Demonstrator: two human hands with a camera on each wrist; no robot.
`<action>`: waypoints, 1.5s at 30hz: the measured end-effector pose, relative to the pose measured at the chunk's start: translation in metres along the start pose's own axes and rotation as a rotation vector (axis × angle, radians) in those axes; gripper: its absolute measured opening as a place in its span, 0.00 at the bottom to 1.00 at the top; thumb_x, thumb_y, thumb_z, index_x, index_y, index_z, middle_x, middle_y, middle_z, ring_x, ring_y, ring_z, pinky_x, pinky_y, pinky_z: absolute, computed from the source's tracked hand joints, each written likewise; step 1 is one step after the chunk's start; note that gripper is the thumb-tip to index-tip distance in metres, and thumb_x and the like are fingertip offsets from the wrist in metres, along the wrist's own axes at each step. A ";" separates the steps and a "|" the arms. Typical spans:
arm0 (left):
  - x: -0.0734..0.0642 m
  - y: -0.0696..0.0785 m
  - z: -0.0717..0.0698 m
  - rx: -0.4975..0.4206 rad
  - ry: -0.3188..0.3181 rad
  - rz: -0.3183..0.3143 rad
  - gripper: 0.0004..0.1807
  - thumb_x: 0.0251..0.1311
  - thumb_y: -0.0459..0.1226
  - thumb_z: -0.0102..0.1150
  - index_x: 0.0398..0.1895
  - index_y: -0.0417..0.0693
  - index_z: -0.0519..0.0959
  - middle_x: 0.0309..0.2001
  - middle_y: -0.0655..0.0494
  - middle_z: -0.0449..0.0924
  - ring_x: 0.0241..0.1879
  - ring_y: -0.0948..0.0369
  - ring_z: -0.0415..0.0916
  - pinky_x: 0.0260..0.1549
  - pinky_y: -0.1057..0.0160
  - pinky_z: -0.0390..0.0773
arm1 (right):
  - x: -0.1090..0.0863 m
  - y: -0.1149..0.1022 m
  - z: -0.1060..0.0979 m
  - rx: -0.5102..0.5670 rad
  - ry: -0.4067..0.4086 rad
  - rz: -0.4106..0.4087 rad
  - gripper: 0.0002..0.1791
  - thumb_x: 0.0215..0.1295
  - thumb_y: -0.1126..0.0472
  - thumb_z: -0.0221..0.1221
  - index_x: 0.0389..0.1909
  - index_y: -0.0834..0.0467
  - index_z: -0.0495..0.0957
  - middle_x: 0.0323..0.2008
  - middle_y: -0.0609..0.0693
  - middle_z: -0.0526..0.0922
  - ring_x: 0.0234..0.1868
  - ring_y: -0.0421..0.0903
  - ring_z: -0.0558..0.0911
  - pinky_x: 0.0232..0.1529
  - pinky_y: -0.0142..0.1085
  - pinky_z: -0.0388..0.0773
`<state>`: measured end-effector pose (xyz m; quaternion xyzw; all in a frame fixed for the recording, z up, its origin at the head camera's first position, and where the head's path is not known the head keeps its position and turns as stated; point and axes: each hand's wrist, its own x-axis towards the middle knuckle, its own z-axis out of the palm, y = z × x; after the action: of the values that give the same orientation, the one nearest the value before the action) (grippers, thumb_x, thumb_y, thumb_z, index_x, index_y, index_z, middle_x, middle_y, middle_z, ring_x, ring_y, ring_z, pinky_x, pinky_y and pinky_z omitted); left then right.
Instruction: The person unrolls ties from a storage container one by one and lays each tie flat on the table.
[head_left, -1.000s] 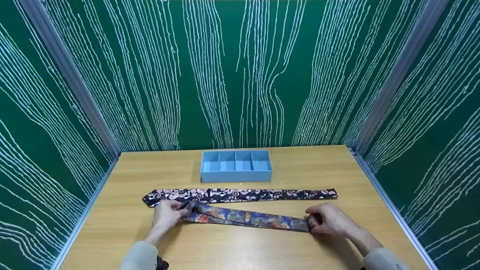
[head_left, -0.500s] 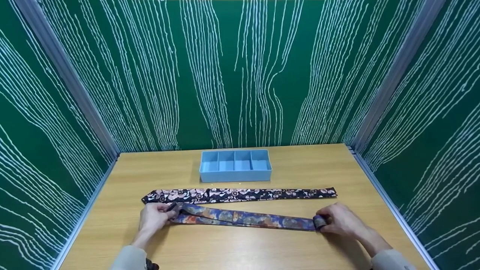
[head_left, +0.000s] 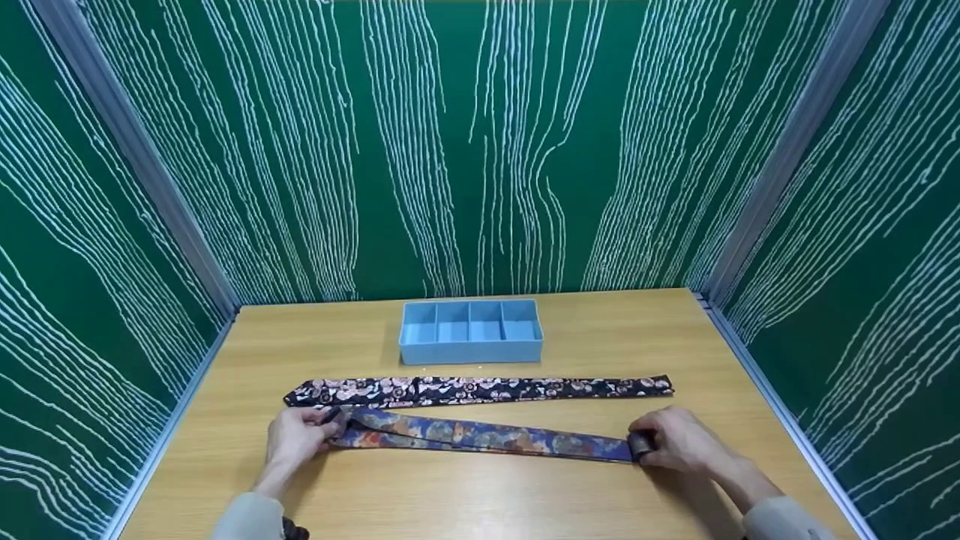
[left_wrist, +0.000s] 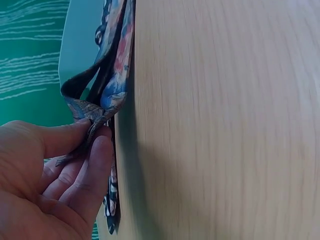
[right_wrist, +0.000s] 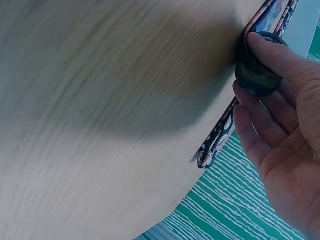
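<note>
A blue necktie (head_left: 517,437) with orange and grey blotches stretches between the two hands. My left hand (head_left: 295,441) pinches its left end between thumb and fingers. In the left wrist view the tie's fabric (left_wrist: 80,82) folds into an open loop just above the fingertips. On the other side, my right hand (head_left: 681,442) holds the tie's right end, wound into a small dark roll (right_wrist: 257,75), thumb on top and fingers underneath. Just behind lies a second necktie (head_left: 480,389), black with pink flowers, flat and straight, its pointed end at the left.
Behind the ties stands a light blue box (head_left: 471,352) with several compartments. The wooden table (head_left: 480,495) is bounded at the back and sides by green panels (head_left: 465,150) with white wavy lines.
My left hand has moved left with its end of the blue necktie, drawing it longer. My right hand has shifted slightly right with the roll. The black necktie and box stay put.
</note>
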<state>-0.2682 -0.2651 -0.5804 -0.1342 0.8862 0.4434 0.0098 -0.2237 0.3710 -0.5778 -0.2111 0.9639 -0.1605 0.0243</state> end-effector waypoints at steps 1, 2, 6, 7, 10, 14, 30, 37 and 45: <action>0.001 -0.001 -0.002 0.007 0.005 -0.005 0.19 0.61 0.33 0.80 0.53 0.33 0.90 0.49 0.32 0.94 0.26 0.62 0.90 0.27 0.67 0.90 | -0.001 0.000 0.000 0.004 -0.005 0.012 0.26 0.51 0.58 0.86 0.52 0.58 0.92 0.46 0.51 0.96 0.46 0.49 0.91 0.51 0.52 0.92; 0.001 -0.002 -0.005 0.012 0.007 -0.010 0.19 0.61 0.33 0.80 0.53 0.33 0.90 0.49 0.32 0.94 0.26 0.62 0.90 0.27 0.67 0.89 | -0.001 0.001 -0.001 0.007 -0.008 0.029 0.26 0.51 0.58 0.86 0.53 0.58 0.92 0.46 0.52 0.96 0.46 0.49 0.91 0.52 0.53 0.92; 0.001 -0.007 -0.015 0.022 0.004 -0.031 0.20 0.64 0.33 0.78 0.56 0.31 0.88 0.52 0.30 0.92 0.28 0.62 0.90 0.29 0.66 0.90 | -0.002 0.002 -0.001 0.012 -0.006 0.058 0.28 0.51 0.57 0.86 0.54 0.59 0.91 0.47 0.53 0.95 0.46 0.50 0.91 0.52 0.54 0.92; 0.001 -0.008 -0.017 0.027 0.003 -0.035 0.21 0.64 0.33 0.78 0.57 0.31 0.88 0.52 0.30 0.92 0.28 0.62 0.90 0.29 0.66 0.90 | -0.003 0.002 -0.002 0.013 -0.008 0.062 0.28 0.51 0.57 0.86 0.54 0.59 0.91 0.47 0.53 0.95 0.46 0.50 0.91 0.52 0.54 0.92; 0.002 -0.013 -0.024 0.031 0.000 -0.048 0.21 0.65 0.33 0.78 0.58 0.31 0.88 0.52 0.30 0.92 0.28 0.62 0.90 0.30 0.66 0.90 | -0.003 0.003 -0.002 0.027 -0.022 0.094 0.29 0.51 0.57 0.86 0.55 0.59 0.91 0.48 0.54 0.95 0.47 0.51 0.91 0.54 0.56 0.92; 0.002 -0.016 -0.029 0.015 0.007 -0.054 0.21 0.64 0.33 0.78 0.58 0.30 0.88 0.51 0.31 0.93 0.27 0.63 0.89 0.29 0.67 0.90 | -0.004 0.005 0.000 0.010 -0.017 0.094 0.28 0.51 0.57 0.86 0.54 0.57 0.91 0.47 0.52 0.95 0.47 0.50 0.91 0.54 0.57 0.92; 0.004 -0.023 -0.033 -0.002 0.034 -0.044 0.22 0.64 0.33 0.78 0.57 0.28 0.88 0.46 0.34 0.94 0.25 0.65 0.90 0.26 0.68 0.90 | -0.004 0.007 0.002 -0.022 0.021 0.000 0.24 0.51 0.55 0.86 0.50 0.54 0.92 0.42 0.47 0.94 0.41 0.43 0.87 0.43 0.40 0.88; 0.007 -0.030 -0.043 0.009 0.032 -0.078 0.23 0.65 0.34 0.78 0.59 0.28 0.87 0.52 0.29 0.92 0.26 0.65 0.89 0.28 0.68 0.90 | -0.013 0.018 -0.007 0.019 0.047 0.064 0.23 0.52 0.55 0.86 0.49 0.51 0.92 0.43 0.46 0.95 0.43 0.47 0.91 0.49 0.51 0.93; 0.011 -0.035 -0.052 0.013 0.040 -0.111 0.23 0.65 0.36 0.77 0.59 0.29 0.88 0.50 0.34 0.93 0.28 0.66 0.88 0.28 0.69 0.89 | -0.014 0.030 -0.015 0.106 0.014 0.216 0.19 0.57 0.54 0.84 0.48 0.49 0.91 0.43 0.44 0.94 0.45 0.45 0.89 0.53 0.56 0.90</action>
<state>-0.2644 -0.3287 -0.5776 -0.1921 0.8803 0.4334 0.0175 -0.2249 0.4074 -0.5733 -0.1033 0.9713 -0.2093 0.0458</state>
